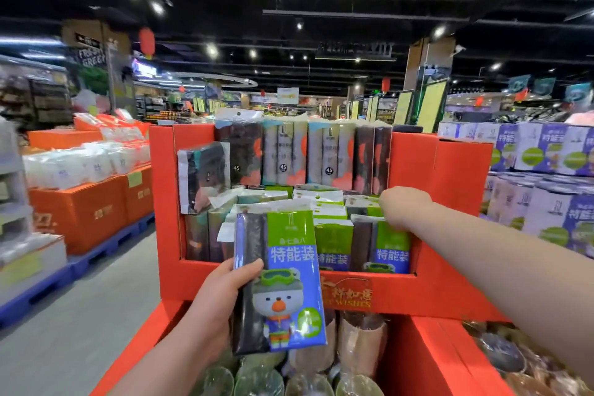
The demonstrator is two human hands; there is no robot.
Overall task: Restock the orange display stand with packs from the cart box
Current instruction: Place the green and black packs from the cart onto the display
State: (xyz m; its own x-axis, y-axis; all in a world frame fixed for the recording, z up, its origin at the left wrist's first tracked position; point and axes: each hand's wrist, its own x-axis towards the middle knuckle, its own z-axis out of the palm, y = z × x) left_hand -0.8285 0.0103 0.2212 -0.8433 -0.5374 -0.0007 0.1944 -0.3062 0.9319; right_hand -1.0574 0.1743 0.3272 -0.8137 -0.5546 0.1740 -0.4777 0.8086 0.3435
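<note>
At the bottom edge, clear-wrapped goods are sitting in the lower tier of the orange display stand. Just above them, the left hand is gripping a blue-and-green pack by its left edge, thumb lying across the front and fingers wrapping round behind. It is holding the pack upright in the air in front of the stand's upper compartment (a goggled bear is showing on the label).

The right hand is reaching into that compartment from the right, its wrist bending down over the front row of packs. Its fingers are dipping behind them out of sight, so I cannot tell whether they are grasping anything.

Behind the front row, taller dark and pale packs are standing upright along the back wall, and one dark pack is leaning at the left side.

Farther off, orange boxes are sitting on blue pallets to the left, and blue-and-white cartons are stacking up on the right. A red lantern is hanging from the dark ceiling.
</note>
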